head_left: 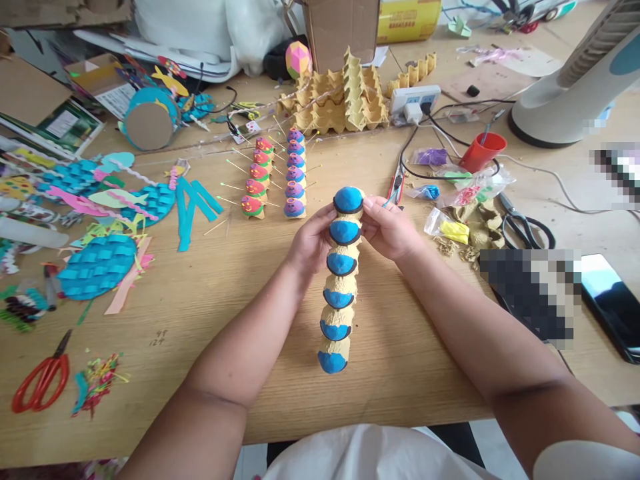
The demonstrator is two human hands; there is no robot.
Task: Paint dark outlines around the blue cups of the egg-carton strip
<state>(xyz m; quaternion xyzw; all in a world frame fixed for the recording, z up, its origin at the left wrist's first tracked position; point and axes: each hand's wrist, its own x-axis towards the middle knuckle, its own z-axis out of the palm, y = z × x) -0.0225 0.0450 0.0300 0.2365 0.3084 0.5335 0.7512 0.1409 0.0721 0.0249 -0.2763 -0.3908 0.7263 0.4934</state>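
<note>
In front of me is an egg-carton strip [341, 265], a row of tan cardboard cups with blue tops, most edged by a dark brown band. My left hand [314, 241] is closed on its far left side, fingers partly behind it. Pressed to the far end cup from the right, my right hand [393, 230] is closed, and a thin blue stick-like thing pokes out by its fingers. Beyond my hands stand two finished-looking caterpillars of carton cups, one red and green [258, 177], one purple and blue [295, 175], with pins or thin sticks in their sides.
Red-handled scissors [41, 380] and paper scraps [99, 381] lie at the near left, below blue woven paper shapes [97, 267]. Rightward are black scissors [525, 223], a red cup [483, 152], a phone [614, 307] and a power strip [416, 100] with cables. Egg trays [325, 110] stand behind.
</note>
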